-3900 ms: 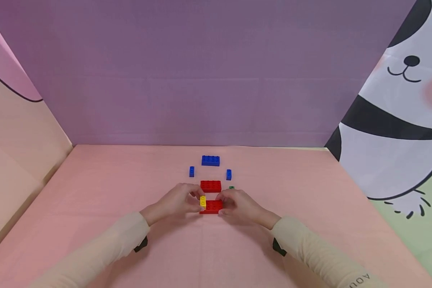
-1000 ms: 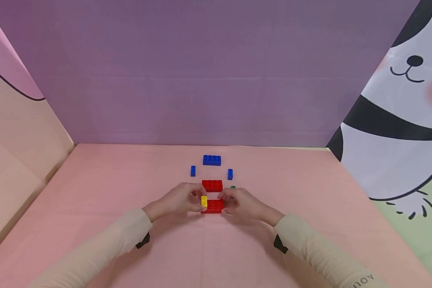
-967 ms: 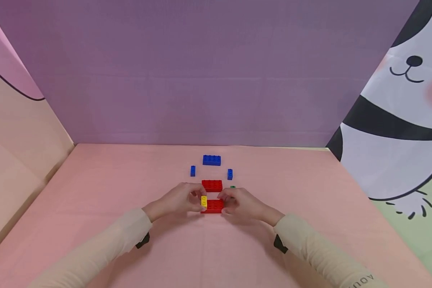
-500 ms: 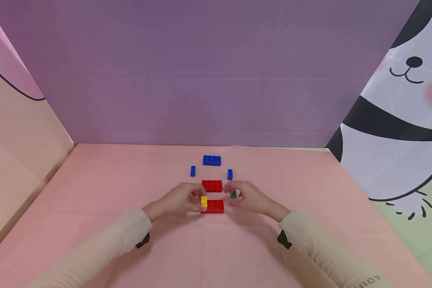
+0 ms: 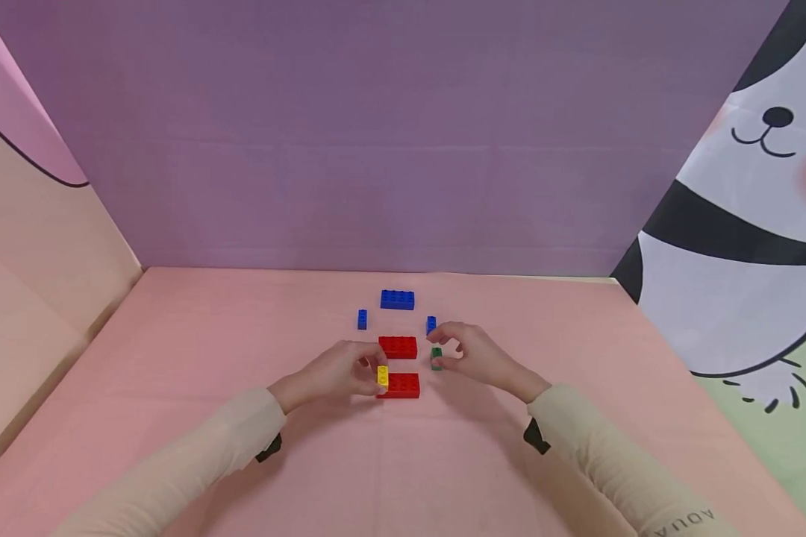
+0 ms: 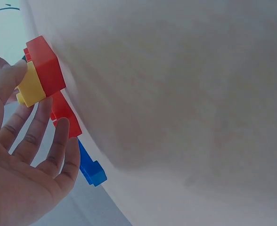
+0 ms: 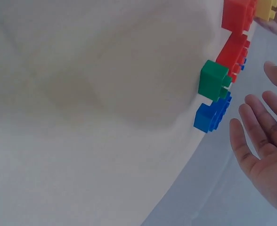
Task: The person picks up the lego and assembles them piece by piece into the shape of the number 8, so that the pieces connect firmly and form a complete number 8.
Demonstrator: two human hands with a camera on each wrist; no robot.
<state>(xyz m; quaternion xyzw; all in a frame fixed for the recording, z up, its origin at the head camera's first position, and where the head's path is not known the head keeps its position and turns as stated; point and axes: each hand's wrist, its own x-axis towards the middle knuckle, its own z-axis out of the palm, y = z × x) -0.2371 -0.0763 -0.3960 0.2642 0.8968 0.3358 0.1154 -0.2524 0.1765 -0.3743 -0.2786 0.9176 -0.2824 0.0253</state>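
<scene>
My left hand [image 5: 339, 369] pinches a small yellow brick [image 5: 382, 377] between thumb and fingers. In the left wrist view the yellow brick [image 6: 31, 87] sits on the left end of the near red brick [image 6: 48, 66]. My right hand [image 5: 480, 356] hovers by a small green brick [image 5: 436, 359], its thumb overlapping that brick in the head view. The right wrist view shows this hand [image 7: 268, 146] apart from the green brick [image 7: 214, 80], with fingers relaxed and nothing held. A second red brick [image 5: 398, 347] lies just beyond the near one.
Behind the red bricks lie two small blue bricks, the left one [image 5: 362, 319] and the right one [image 5: 431, 324], the latter close by my right fingertips. A large blue brick [image 5: 398, 300] lies farthest back. The pink table [image 5: 242, 313] meets a purple backdrop [image 5: 376, 149].
My right hand has let go of the right end of the near red brick and moved away and to the right, over to the green brick. My left hand keeps its pinch on the yellow brick.
</scene>
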